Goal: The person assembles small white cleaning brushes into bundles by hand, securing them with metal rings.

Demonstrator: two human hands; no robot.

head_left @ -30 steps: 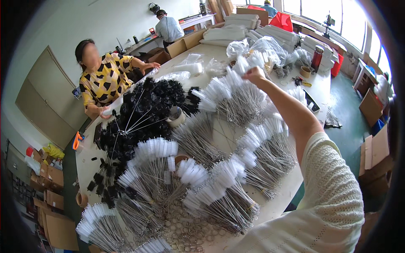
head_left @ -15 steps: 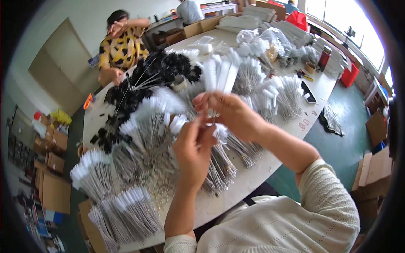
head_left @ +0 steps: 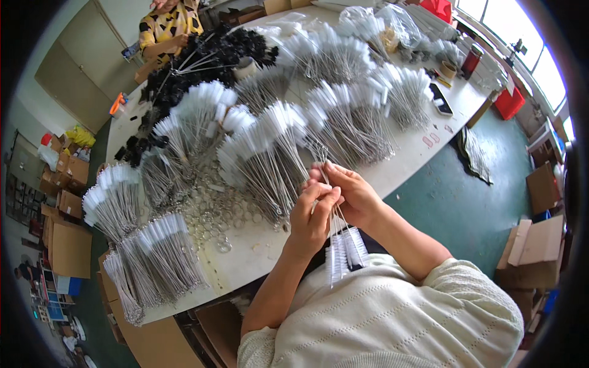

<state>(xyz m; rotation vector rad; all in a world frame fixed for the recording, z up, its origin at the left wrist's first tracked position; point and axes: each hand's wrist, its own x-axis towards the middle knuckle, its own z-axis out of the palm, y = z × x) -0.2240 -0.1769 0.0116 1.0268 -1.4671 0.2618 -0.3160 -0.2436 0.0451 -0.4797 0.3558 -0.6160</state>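
Observation:
Near the table's front edge, my left hand (head_left: 310, 221) and my right hand (head_left: 357, 197) meet around the thin wire handles of a few white-bristled tube brushes (head_left: 346, 250). The bristle heads hang down towards my body, while the looped wire ends stick up past my fingers. Both hands are closed, fingertips pinching the wires; exactly which wire each one grips is partly hidden. Just beyond my left hand lies a big bundle of similar brushes (head_left: 270, 165), bristles pointing away. Small metal rings (head_left: 222, 236) are scattered on the table to its left.
More brush bundles (head_left: 156, 260) cover the white table (head_left: 251, 270). Black-bristled brushes (head_left: 202, 61) are heaped at the far left, by a person in a yellow patterned top (head_left: 169, 27). A phone (head_left: 440, 99), a tape roll (head_left: 448, 70) and a red flask (head_left: 472, 61) lie at the right.
My hands have come down nearer my body. The bristle heads, which pointed up and away, now hang towards me. The view has tilted lower.

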